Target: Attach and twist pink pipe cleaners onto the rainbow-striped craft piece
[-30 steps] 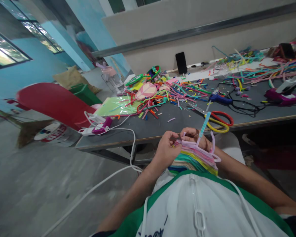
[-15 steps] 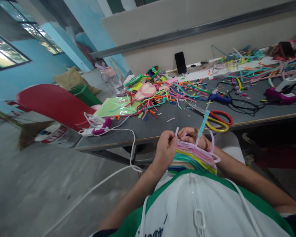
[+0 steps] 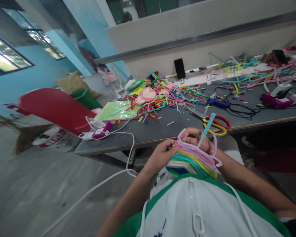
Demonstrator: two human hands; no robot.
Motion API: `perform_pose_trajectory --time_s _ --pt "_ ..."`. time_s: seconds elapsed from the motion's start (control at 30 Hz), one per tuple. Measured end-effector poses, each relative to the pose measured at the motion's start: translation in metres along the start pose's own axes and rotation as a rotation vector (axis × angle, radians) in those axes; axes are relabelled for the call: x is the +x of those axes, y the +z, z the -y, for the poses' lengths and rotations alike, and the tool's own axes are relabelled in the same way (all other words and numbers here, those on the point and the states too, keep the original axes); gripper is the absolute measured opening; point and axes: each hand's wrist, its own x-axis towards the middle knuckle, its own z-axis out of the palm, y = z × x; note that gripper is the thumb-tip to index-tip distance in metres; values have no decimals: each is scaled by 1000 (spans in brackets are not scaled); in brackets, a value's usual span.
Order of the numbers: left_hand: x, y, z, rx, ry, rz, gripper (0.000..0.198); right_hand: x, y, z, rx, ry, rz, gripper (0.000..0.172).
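A striped piece made of pipe cleaners (image 3: 193, 159), in bands of pink, yellow, teal, tan and blue, lies over my lap in front of the table. Pale lilac pipe cleaners edge its top, with bent ends sticking up, and a turquoise beaded-looking stem (image 3: 208, 125) rises from it. My left hand (image 3: 164, 153) pinches its upper left corner between thumb and fingers. Behind the top edge, my right hand (image 3: 196, 138) is closed on the piece; some of its fingers are hidden by the lilac strips.
Scissors (image 3: 215, 126) with red and yellow handles lie at the table edge (image 3: 148, 141), near a blue glue gun (image 3: 217, 102). Loose pipe cleaner scraps (image 3: 160, 98) spread behind. A phone (image 3: 179, 68) leans on the wall. A white cable (image 3: 93, 191) hangs at left.
My left hand has moved down and slightly left, from an upright lilac end to the corner of the piece. That lilac end now stands bent and free. The view has shifted slightly.
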Motion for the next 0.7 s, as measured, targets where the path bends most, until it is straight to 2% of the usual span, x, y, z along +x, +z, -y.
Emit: perform_pose_trajectory --time_s 0.1,0.2,0.33,0.4,0.53,0.6,0.7 --pt "-3 -6 -10 -13 7 11 32 4 -11 0 18 -55 19 33" --pt "-2 -18 -31 138 77 23 31 6 -34 11 -21 -97 -29 45" --pt "5 -38 -65 395 151 60 31 -3 -68 56 -40 -182 -210 35" --pt "11 -45 -80 513 176 108 30 -9 -73 85 -55 -198 -183 32" --pt "25 -46 -104 707 221 248 24 -12 -51 125 -331 -130 25 41" --pt "32 -41 -113 768 268 307 20 -7 -33 131 -532 -77 139 41" --pt "41 -33 -122 837 306 380 16 7 -13 127 -853 -67 225 38"
